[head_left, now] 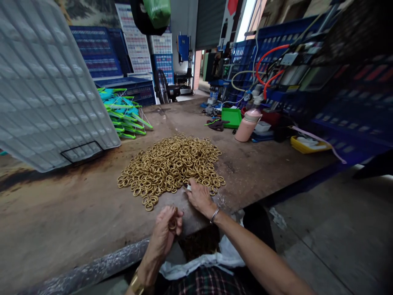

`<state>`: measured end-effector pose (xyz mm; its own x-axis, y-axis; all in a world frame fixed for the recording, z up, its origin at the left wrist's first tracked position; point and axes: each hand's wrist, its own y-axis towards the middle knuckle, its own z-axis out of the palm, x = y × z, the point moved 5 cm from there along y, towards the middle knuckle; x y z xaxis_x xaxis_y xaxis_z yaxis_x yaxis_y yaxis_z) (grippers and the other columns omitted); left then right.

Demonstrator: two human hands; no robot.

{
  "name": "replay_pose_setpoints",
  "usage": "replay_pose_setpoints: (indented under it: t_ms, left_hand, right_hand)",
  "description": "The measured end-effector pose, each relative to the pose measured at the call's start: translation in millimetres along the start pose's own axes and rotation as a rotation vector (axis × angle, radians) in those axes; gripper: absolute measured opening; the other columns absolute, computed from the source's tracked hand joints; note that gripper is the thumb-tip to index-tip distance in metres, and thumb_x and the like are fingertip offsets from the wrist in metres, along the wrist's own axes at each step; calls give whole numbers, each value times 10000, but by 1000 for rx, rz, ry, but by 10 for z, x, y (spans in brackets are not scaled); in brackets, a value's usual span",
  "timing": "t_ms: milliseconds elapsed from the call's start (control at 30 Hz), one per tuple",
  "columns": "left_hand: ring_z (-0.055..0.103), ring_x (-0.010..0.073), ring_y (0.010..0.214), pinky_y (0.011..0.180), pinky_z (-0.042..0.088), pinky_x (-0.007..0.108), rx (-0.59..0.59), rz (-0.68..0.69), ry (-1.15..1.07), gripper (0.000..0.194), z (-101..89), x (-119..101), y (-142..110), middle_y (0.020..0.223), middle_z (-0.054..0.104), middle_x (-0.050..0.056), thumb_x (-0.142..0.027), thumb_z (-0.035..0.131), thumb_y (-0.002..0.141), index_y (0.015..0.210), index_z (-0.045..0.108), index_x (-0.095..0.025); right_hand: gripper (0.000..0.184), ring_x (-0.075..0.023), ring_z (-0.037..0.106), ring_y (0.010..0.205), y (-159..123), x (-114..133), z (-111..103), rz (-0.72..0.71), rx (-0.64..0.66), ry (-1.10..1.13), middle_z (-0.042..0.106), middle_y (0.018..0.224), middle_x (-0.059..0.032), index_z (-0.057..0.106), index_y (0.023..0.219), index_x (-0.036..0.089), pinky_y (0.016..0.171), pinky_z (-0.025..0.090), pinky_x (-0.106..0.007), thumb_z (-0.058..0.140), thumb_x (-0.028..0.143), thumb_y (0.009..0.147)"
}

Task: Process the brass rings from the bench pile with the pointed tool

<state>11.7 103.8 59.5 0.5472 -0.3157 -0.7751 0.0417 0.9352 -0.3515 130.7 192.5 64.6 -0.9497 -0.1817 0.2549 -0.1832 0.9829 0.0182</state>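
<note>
A wide heap of brass-coloured rings (175, 162) lies on the worn tabletop. My left hand (166, 229) is closed around a few of these rings (172, 224) in front of the heap, near the table's front edge. At the heap's near right side, my right hand (199, 196) reaches in with its fingers bent down against the rings. White tape or wrapping (188, 187) shows on one of its fingers. Whatever lies under those fingertips is hidden. Below the table edge, between my forearms, an open white bag (196, 260) has dark brownish contents.
A pale ribbed plastic crate (58, 82) stands on edge at the left, beside green and blue hangers (125, 114). Toward the back right are a pink bottle (246, 126), a green tray (231, 117) and a yellow tray (308, 145). A machine with orange hoses (267, 61) stands behind.
</note>
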Motion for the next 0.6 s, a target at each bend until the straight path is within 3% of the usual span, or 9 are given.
replay_pose_setpoints:
  t_ms: [167, 267, 467, 600]
  left_hand:
    - [502, 64, 482, 394, 341, 152, -12, -142, -122, 338, -34, 47, -2, 663, 582, -18, -313, 729, 621, 864, 540, -174]
    - [525, 70, 520, 430, 377, 161, 1, -180, -172, 306, -55, 58, 14, 674, 591, -8, -287, 741, 608, 812, 553, -158]
    - [559, 106, 587, 432, 404, 183, -67, -158, -155, 324, -108, 57, 83, 700, 605, 13, -330, 765, 577, 700, 522, -154]
    - [476, 68, 486, 389, 354, 163, -61, -17, 15, 315, -108, -10, 151, 591, 526, -41, -388, 717, 630, 680, 500, -164]
  right_hand:
    - [164, -220, 631, 767, 88, 54, 45, 16, -1, -20, 665, 823, -65, 463, 1019, 183, 598, 322, -280, 449, 251, 871]
    - [156, -203, 627, 770, 104, 55, 38, 8, 5, 9, 663, 831, -66, 476, 1013, 182, 600, 311, -275, 444, 223, 865]
    - [173, -173, 610, 730, 79, 8, 13, -47, -12, 62, 661, 790, -34, 536, 977, 208, 575, 264, -259, 452, 180, 828]
    - [171, -160, 593, 728, 2, -8, 31, -140, -21, 154, 657, 794, -20, 552, 962, 212, 593, 281, -241, 471, 181, 815]
